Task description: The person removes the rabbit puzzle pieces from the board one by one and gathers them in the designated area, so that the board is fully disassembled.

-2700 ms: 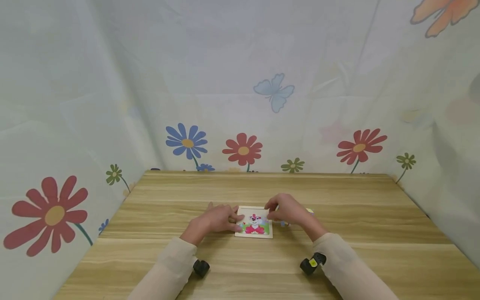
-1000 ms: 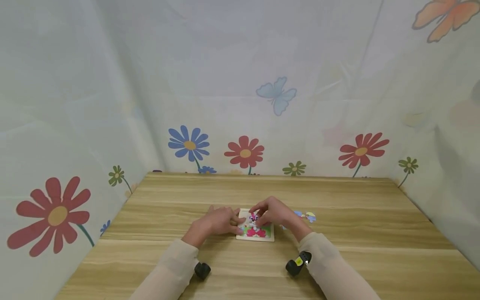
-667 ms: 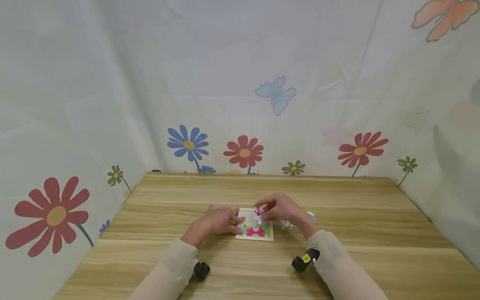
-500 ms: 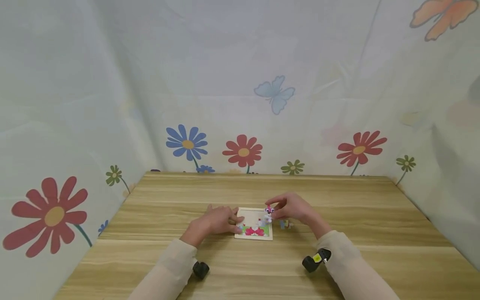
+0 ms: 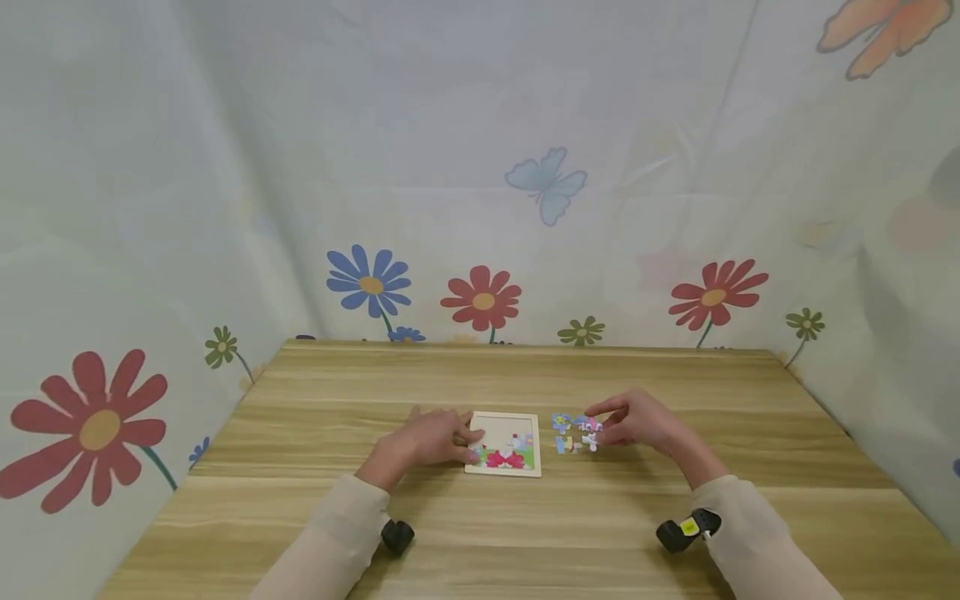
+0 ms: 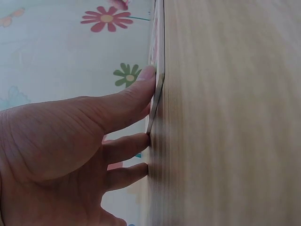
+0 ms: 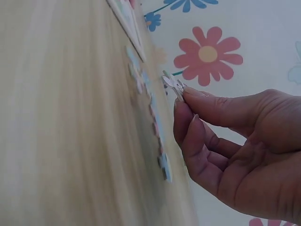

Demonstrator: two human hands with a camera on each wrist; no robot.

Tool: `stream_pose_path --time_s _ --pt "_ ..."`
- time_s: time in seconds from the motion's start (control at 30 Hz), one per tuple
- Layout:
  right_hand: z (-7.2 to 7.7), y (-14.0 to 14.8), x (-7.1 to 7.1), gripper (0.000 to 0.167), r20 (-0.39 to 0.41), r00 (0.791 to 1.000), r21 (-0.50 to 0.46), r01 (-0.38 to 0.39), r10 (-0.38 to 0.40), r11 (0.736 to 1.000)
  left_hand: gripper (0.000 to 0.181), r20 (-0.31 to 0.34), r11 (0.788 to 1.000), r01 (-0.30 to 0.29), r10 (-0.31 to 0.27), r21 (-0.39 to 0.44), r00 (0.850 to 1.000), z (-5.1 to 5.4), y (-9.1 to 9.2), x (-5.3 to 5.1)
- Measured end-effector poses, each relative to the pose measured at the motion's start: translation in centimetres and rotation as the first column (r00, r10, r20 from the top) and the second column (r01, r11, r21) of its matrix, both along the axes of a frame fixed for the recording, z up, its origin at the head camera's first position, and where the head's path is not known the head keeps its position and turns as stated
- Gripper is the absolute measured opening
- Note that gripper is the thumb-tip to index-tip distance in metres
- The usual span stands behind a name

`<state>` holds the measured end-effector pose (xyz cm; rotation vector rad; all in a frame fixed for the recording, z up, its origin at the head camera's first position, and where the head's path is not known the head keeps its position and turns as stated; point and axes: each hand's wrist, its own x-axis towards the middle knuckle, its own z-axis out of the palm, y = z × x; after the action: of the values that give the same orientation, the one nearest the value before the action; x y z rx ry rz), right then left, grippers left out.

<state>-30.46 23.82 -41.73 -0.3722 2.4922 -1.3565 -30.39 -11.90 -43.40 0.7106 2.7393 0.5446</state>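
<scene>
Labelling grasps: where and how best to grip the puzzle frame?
I'd pinch the frame by its near rim, from the person's side: it lies flat with that rim bare; the left hand touches its left, pieces lie off its right.

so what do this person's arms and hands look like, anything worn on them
The left sleeve and right sleeve are plain cream. Each wrist carries a device: the left black device and the right black device, which shows a yellow patch. The left hand and right hand wear no gloves.
</scene>
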Motion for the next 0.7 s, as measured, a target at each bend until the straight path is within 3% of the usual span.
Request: stream_pose_path --time_s 0.27,0.7 --pt "-1.4 0.5 0.4 0.034 0.022 1.0 0.045 -0.003 0.002 0.999 0.053 -0.002 1.0 0.008 -0.008 0.004 1.0 0.0 0.1 0.1" --pt "-1.5 -1.0 0.8 0.03 -0.077 0.997 0.155 0.034 -0.022 0.987 0.053 0.008 1.0 0.0 0.0 0.001 1.0 0.1 0.0 -0.1"
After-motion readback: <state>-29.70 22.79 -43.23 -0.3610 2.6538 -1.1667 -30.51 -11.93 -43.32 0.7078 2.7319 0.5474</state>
